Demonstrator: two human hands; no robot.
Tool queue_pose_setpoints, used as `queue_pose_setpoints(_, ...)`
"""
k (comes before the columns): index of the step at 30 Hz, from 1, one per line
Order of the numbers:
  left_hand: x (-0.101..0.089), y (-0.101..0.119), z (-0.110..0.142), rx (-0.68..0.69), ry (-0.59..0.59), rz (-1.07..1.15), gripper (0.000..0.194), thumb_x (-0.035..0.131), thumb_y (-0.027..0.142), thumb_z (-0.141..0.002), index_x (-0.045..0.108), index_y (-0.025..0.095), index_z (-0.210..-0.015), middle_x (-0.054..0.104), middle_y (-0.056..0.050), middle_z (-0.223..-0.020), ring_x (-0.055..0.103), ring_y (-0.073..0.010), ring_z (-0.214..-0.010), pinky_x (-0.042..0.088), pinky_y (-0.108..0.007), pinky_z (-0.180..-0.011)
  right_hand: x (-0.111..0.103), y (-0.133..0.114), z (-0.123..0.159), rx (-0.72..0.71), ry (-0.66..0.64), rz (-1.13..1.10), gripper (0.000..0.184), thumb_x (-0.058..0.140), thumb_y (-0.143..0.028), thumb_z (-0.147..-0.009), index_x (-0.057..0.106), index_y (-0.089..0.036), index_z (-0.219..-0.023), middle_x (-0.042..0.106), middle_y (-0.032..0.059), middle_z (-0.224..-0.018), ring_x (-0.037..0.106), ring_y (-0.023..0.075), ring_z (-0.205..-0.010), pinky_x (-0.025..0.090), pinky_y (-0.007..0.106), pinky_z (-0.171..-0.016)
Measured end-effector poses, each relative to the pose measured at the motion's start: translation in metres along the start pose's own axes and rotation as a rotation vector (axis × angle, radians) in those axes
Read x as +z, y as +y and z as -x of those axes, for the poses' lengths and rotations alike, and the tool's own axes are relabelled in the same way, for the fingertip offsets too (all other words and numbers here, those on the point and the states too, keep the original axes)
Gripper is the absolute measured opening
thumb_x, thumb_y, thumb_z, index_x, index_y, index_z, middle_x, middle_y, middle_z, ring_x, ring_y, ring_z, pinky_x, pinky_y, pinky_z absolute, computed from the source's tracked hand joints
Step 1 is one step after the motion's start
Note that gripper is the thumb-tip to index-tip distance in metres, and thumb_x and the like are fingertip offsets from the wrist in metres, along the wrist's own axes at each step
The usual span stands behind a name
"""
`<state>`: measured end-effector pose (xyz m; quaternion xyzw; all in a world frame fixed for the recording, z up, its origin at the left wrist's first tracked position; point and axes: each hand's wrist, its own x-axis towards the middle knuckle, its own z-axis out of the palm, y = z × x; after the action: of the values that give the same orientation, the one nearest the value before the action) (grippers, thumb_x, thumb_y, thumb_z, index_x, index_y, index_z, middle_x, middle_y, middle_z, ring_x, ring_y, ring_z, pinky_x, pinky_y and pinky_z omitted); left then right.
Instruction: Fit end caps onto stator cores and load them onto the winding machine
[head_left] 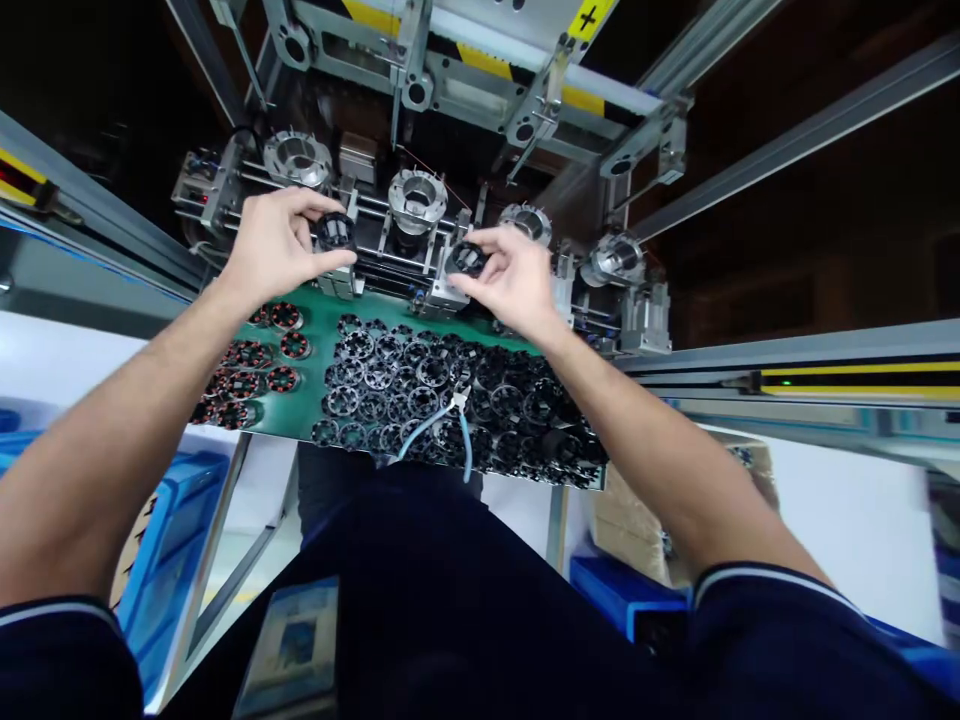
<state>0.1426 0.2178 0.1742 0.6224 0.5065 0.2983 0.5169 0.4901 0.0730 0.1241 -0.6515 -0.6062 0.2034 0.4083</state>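
My left hand (274,245) is closed round a black ring-shaped stator core (335,233), held in front of the machine's left fixtures. My right hand (517,280) pinches a second black stator core (469,259) just below the middle round metal fixture (416,198). Both hands hover above the far edge of a green work mat (319,315). The mat carries several loose black stator cores (420,385) in the middle and right, and several copper-wound ones (247,375) on the left.
A row of round metal fixtures (298,157) runs across the machine behind the mat, with further fixtures (616,256) on the right. Aluminium frame rails (810,130) stand at both sides. A light blue cable (442,425) lies on the parts. Blue bins (169,540) sit below.
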Motion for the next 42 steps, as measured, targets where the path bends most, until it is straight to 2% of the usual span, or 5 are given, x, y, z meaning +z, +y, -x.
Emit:
queue_pose_setpoints(12, 0.001, -0.024, 0.014, 0.186, -0.012, 0.081, 0.065, 0.116, 0.063, -0.082, 0.088, 0.017, -0.120, 0.078, 0.008, -0.087, 0.067, -0.0147, -0.098, 0.061, -0.032, -0.106, 0.006, -0.010, 0.006, -0.002, -0.155, -0.024, 0.092, 0.091, -0.104, -0.083, 0.077, -0.031, -0.138, 0.082, 0.0104, -0.120, 0.083, 0.0344, -0.108, 0.077, 0.063, -0.103)
queue_pose_setpoints(17, 0.027, -0.019, 0.121, 0.353, 0.105, 0.253, 0.076, 0.119, 0.062, -0.076, 0.092, 0.024, -0.135, 0.089, -0.006, -0.122, 0.078, -0.0217, -0.100, 0.061, -0.035, -0.084, -0.005, -0.031, -0.002, 0.013, -0.241, -0.124, 0.103, 0.091, -0.099, -0.087, 0.064, -0.038, -0.166, 0.086, 0.0078, -0.124, 0.084, 0.0352, -0.115, 0.076, 0.064, -0.110)
queue_pose_setpoints(29, 0.061, -0.110, 0.354, -0.407, 0.039, 0.602, 0.061, 0.114, 0.057, -0.078, 0.098, 0.023, -0.126, 0.086, -0.010, -0.102, 0.074, -0.0240, -0.089, 0.057, -0.028, -0.080, 0.031, -0.052, -0.129, -0.070, -0.204, 0.479, 0.060, 0.090, -0.047, -0.087, 0.088, -0.032, -0.144, 0.090, 0.0057, -0.149, 0.084, 0.0443, -0.139, 0.071, 0.066, -0.129)
queue_pose_setpoints(35, 0.048, -0.111, 0.357, -0.471, 0.374, 0.739, 0.073, 0.119, 0.067, -0.062, 0.097, 0.021, -0.113, 0.081, -0.007, -0.092, 0.074, -0.0207, -0.085, 0.061, -0.025, -0.079, 0.039, -0.045, -0.154, -0.087, -0.352, 0.596, 0.074, 0.104, -0.055, -0.078, 0.089, -0.024, -0.143, 0.092, 0.0108, -0.138, 0.088, 0.0451, -0.128, 0.073, 0.067, -0.128)
queue_pose_setpoints(42, 0.030, -0.074, 0.310, -0.363, 0.595, 0.904, 0.074, 0.123, 0.062, -0.062, 0.087, 0.021, -0.112, 0.043, 0.015, -0.059, 0.027, -0.0025, -0.050, 0.062, -0.019, -0.074, 0.037, -0.038, -0.178, -0.116, -0.461, 0.606, 0.080, 0.112, -0.056, -0.074, 0.091, -0.018, -0.141, 0.092, 0.0157, -0.137, 0.088, 0.0468, -0.125, 0.073, 0.069, -0.121)
